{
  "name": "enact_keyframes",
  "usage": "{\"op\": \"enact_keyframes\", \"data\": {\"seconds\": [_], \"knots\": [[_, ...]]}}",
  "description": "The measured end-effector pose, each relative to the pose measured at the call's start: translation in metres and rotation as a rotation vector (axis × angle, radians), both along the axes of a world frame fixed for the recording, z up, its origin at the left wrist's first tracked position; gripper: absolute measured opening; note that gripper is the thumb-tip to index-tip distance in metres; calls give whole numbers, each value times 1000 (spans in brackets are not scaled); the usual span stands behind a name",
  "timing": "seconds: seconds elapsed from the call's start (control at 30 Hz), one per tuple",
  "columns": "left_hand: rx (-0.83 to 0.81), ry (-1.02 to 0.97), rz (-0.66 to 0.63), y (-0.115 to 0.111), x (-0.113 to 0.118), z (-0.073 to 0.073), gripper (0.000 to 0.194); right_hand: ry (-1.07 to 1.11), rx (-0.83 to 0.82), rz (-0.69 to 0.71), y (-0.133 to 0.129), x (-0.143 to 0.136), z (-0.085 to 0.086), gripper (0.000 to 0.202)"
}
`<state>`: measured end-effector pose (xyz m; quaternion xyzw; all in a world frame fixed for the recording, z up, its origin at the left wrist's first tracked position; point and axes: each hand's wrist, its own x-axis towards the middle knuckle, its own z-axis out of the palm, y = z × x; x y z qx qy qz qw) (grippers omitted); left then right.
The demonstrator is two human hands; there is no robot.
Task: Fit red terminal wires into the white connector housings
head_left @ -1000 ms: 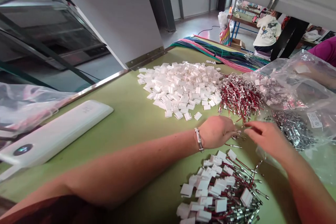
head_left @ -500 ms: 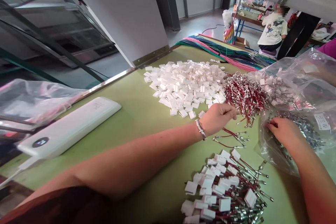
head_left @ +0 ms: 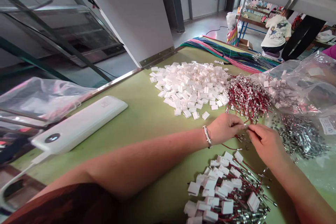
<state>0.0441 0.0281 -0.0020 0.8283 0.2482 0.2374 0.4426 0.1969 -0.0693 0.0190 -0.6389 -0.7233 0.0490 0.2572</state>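
My left hand (head_left: 227, 127), with a silver bracelet on the wrist, pinches the end of a short red wire (head_left: 246, 122). Its fingertips meet those of my right hand (head_left: 266, 141), which is closed in a pinch too. A small silvery metal end (head_left: 245, 126) shows between them; the fingers hide the rest. Just beyond lies a heap of short red wires with metal ends (head_left: 248, 96). Right of my right hand, small metal parts (head_left: 301, 134) lie in a clear plastic bag. Nearer me is a pile of white plastic housings on red wires with metal tips (head_left: 222, 189).
Loose white housings (head_left: 191, 84) form a big heap at the table's middle. A white power bank (head_left: 84, 122) with a cable lies left. Long coloured wires (head_left: 231, 54) run along the far edge. Another bag (head_left: 309, 80) stands at right; a person (head_left: 277, 31) sits beyond.
My right hand has left the bag of metal parts and moved left to meet my left hand. The left hand has come slightly nearer to me, and the view has shifted a little.
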Motion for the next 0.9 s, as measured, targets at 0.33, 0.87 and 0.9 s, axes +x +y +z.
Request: {"op": "enact_keyframes", "data": {"seconds": [0.33, 0.87, 0.9], "knots": [[171, -14, -118, 5, -5, 8, 20, 54, -107, 51, -1, 8, 6, 27], [907, 270, -248, -6, -8, 3, 13, 82, -452, 88, -1, 17, 17, 24], [881, 287, -228, -6, -7, 3, 14, 113, -472, 65, 2, 26, 20, 24]]}}
